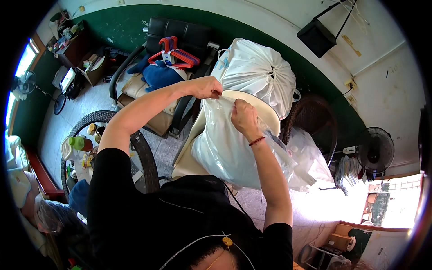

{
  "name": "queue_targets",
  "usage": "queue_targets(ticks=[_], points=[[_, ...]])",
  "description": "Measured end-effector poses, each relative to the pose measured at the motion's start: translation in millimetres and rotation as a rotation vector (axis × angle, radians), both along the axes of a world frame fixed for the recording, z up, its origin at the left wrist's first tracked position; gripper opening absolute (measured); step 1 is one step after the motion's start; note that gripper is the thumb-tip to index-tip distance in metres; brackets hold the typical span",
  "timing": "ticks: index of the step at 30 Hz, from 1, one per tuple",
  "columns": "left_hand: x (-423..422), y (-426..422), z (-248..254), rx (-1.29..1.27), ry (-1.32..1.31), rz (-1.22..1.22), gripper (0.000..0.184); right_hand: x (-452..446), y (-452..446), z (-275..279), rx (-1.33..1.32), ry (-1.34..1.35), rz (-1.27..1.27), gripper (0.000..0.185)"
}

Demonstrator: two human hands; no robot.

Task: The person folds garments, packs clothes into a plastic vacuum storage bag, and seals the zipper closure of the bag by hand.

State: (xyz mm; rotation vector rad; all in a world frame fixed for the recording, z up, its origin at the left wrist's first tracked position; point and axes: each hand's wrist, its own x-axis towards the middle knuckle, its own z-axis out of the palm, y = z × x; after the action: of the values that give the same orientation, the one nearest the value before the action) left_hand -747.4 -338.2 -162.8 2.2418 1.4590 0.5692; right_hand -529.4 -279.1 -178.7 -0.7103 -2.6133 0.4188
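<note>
A clear plastic bag (pixel 225 144) with something white and soft-looking inside lies on a cream chair (pixel 266 111). At the bag's far upper edge, my left hand (pixel 208 87) is closed, its fingers pinching the plastic. My right hand (pixel 245 118), with a red bead bracelet at the wrist, grips the same bag a little to the right and nearer to me. Between the two hands the plastic is gathered and creased. Loose clear film trails off the bag's right side, below my right forearm. The fingertips of both hands are partly hidden.
Behind the chair sits a big white drawstring sack (pixel 258 72). On a black armchair (pixel 177 33) at the left are red hangers (pixel 177 57) and a blue plush toy (pixel 162 76). Bottles stand on a tyre-rimmed table (pixel 150 162). A fan (pixel 375 150) is at the right.
</note>
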Motion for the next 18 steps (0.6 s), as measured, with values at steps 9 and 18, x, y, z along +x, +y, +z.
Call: queue_targets(ticks=[9, 18], points=[[-12.1, -4.9, 3.3, 0.028, 0.012, -0.041, 0.020, 12.1, 5.6, 6.6, -0.069, 0.066, 0.056, 0.014], [-32.6, -13.4, 9.1, -0.108, -0.097, 0.077, 0.015, 6.2, 10.2, -0.6, -0.048, 0.101, 0.116, 0.011]])
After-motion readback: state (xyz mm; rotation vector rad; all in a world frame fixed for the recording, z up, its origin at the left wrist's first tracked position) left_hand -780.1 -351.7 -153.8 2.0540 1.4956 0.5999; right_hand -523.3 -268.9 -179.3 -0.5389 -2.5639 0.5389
